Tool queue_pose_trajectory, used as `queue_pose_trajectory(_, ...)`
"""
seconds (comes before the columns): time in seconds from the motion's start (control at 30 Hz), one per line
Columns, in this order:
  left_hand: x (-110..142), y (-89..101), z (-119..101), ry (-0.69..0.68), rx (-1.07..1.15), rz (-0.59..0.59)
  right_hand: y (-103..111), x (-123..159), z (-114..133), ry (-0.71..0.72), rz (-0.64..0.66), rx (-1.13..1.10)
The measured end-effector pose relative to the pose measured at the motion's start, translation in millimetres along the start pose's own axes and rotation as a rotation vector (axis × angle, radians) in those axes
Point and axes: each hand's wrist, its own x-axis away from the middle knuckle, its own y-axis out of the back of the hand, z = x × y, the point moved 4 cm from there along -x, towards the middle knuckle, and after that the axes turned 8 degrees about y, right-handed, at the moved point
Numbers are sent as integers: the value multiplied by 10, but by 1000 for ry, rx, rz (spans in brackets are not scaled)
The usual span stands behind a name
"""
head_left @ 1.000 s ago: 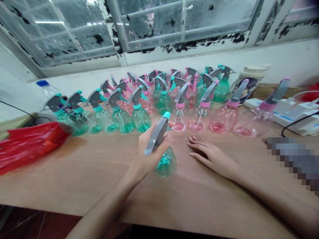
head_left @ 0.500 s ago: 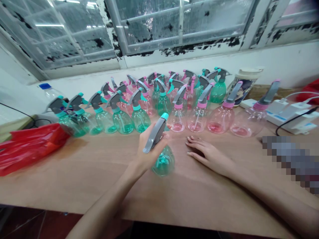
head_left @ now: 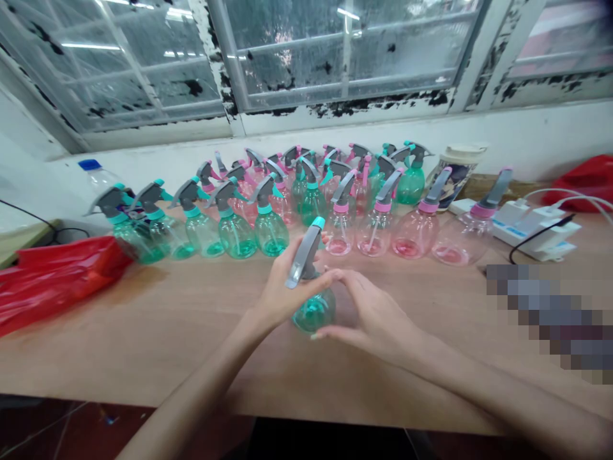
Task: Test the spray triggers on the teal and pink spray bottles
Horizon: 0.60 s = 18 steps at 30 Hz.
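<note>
A clear green spray bottle [head_left: 313, 313] with a grey trigger head and teal nozzle stands upright in front of me, some green showing in its base. My left hand [head_left: 282, 275] is closed around its neck just under the spray head. From the right, my right hand [head_left: 368, 306] curves about the bottle's body, thumb at the lower front edge and fingers up near my left thumb; the far fingertips are hidden. Behind are green spray bottles [head_left: 238, 236] to the left and pink spray bottles [head_left: 414, 233] to the right.
More bottles crowd the back near the wall. A red plastic bag [head_left: 62, 275] lies at the left; a white power strip [head_left: 536, 230] with cables and a printed cup [head_left: 453, 176] are at the right. The wooden table's [head_left: 191, 370] front edge is close to me.
My right hand has moved left from lying flat on the table to the bottle's right side. My left hand keeps its hold on the neck. The view has shifted slightly.
</note>
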Motion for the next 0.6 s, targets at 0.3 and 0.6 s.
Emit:
queue_pose_trajectory(0.3,95,171,18,-67,-64,26,-207,-264,108,-45,-72,107)
queue_pose_trajectory(0.6,601,740,483,91,-53,-125,-204,-752,-306,-153,-47,473)
